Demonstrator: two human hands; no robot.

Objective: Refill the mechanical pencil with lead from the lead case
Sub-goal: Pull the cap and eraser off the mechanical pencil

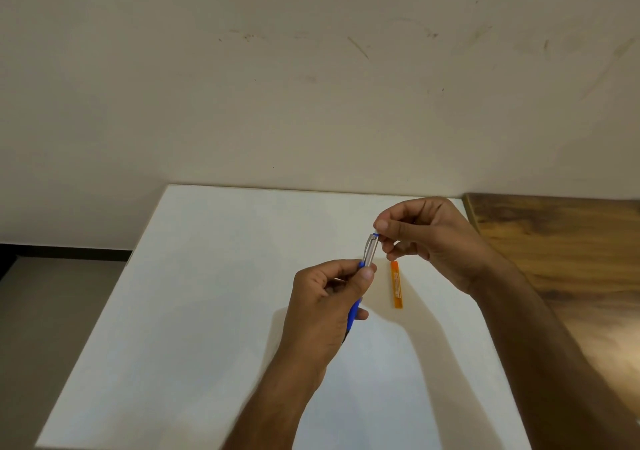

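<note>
My left hand [327, 299] grips the blue barrel of the mechanical pencil [367, 252], which tilts up and to the right, silver clip end uppermost. The pencil's tip is hidden under my palm. My right hand [426, 238] pinches the pencil's top end between thumb and forefinger; what exactly sits between those fingertips is too small to tell. The orange lead case [397, 284] lies flat on the white table [207, 311], just right of the pencil and below my right hand, untouched.
The white table ends at the wall [311, 86] behind and drops to the floor [52, 304] on the left. A wooden surface [561, 252] adjoins the table on the right.
</note>
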